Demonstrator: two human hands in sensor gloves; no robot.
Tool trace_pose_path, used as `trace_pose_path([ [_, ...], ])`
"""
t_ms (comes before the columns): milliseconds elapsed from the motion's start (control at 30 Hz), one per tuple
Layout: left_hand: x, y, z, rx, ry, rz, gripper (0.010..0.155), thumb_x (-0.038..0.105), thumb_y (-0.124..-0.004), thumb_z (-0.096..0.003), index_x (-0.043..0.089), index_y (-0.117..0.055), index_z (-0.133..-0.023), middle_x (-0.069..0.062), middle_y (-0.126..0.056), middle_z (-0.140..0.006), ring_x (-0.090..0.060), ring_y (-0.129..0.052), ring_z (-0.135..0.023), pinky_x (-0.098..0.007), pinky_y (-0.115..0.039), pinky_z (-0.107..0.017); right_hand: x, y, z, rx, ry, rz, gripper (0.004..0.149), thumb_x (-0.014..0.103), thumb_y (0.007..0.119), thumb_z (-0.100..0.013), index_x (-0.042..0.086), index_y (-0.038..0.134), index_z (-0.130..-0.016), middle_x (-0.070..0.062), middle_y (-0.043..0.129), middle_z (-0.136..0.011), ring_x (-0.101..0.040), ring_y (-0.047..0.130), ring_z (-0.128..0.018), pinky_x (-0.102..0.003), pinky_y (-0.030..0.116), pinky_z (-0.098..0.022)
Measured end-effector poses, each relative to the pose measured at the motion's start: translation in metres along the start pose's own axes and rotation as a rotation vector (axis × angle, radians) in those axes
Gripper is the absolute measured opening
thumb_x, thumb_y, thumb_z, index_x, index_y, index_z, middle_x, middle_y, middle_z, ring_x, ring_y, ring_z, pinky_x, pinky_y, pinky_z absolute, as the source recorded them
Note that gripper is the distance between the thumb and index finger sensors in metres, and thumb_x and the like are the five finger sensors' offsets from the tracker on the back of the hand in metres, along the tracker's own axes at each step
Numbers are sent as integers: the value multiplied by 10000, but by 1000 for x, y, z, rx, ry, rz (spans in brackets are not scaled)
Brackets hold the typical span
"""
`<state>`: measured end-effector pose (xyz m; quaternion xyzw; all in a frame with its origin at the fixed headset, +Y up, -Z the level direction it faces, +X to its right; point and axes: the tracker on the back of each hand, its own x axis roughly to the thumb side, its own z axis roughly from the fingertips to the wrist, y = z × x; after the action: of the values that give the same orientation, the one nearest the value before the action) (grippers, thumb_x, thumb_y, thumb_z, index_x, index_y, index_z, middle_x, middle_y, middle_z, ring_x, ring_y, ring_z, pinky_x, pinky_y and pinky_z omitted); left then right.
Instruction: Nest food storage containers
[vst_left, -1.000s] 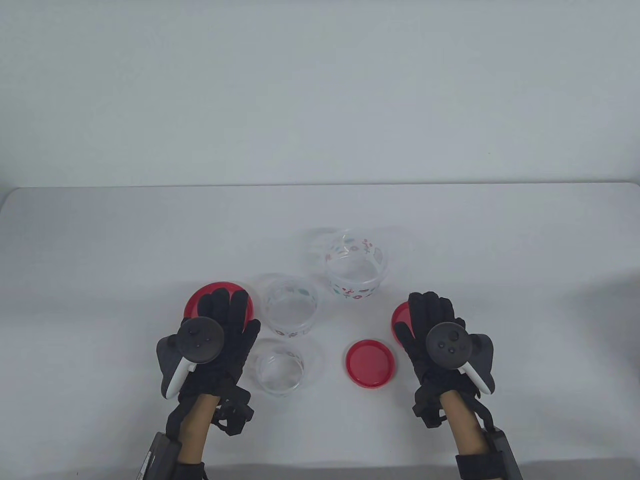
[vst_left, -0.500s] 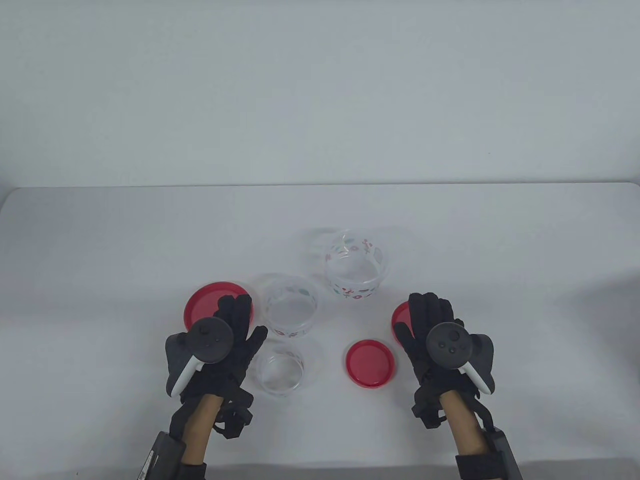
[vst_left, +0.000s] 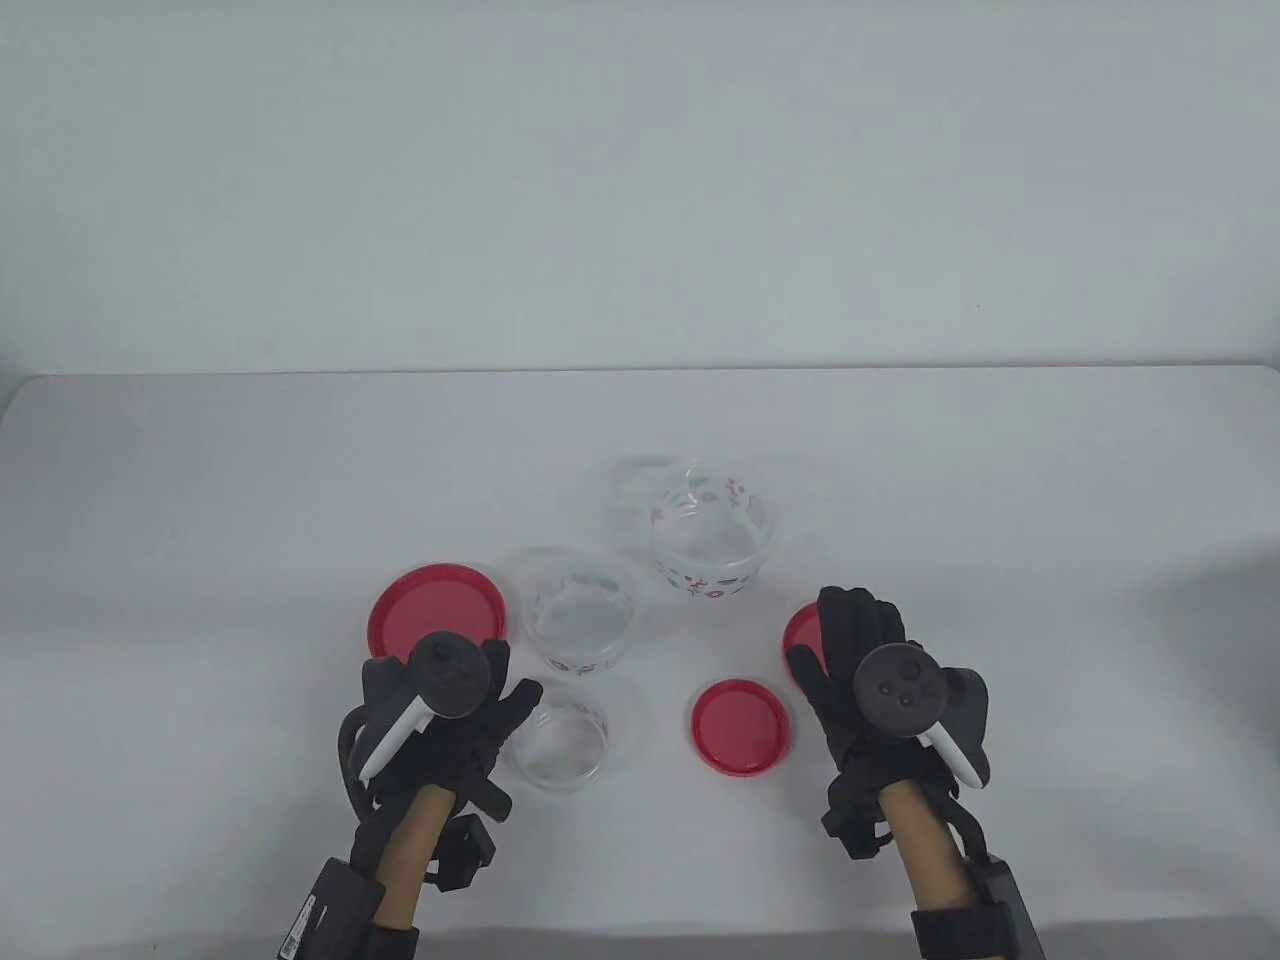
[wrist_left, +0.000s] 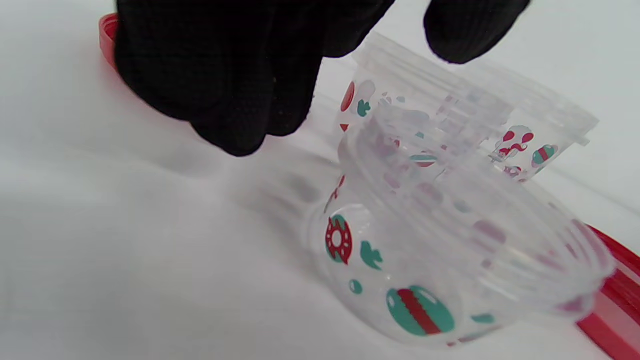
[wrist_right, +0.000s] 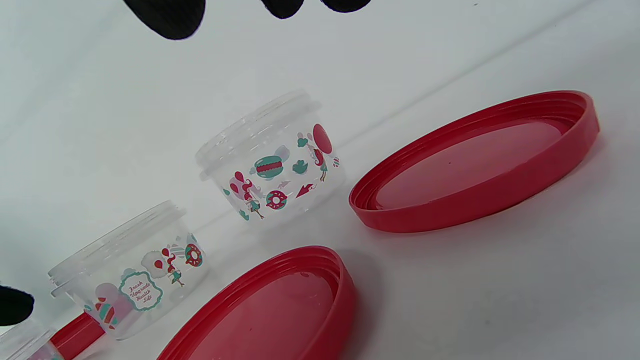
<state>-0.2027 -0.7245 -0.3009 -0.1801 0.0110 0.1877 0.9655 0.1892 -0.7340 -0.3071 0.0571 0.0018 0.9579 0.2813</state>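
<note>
The smallest clear round plastic container (vst_left: 562, 738) sits nearest the person, just in front of the medium clear printed container (vst_left: 582, 612); the largest clear printed container (vst_left: 714, 540) stands farther back, all 3 apart and none nested yet. Over the last second the left hand (vst_left: 440, 715) has drawn back off the big red round lid (vst_left: 436, 612) and swung toward the smallest container, thumb now at its rim, fingers spread and gripping nothing. That suggests the smallest is about to be picked up first. The right hand (vst_left: 880, 690) has stayed flat, fingers extended, holding nothing, covering part of a red lid (vst_left: 800, 630) beside the small red lid (vst_left: 741, 725).
</note>
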Motion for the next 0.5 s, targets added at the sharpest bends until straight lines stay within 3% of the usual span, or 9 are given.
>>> trace_pose_path([
  [167,0,-5,-4,-88,-3,2,691,570,-565,-632,216,-454,-1216,-119,-937,-866,-306,-985,-533,-386,-859,-396,0,0,0,5,2,-4,702,473,544,-638,101,244,-1151,-209,185,-1169,-482,163,-1010,-702,221,-622],
  [500,0,-16,-9,-147,1,11,639,510,-548,-654,163,-493,-1188,-54,-1015,-681,-247,-1013,-361,-339,-874,-265,0,0,0,14,3,-17,700,473,543,-639,103,243,-1151,-209,186,-1169,-484,163,-1009,-702,222,-623],
])
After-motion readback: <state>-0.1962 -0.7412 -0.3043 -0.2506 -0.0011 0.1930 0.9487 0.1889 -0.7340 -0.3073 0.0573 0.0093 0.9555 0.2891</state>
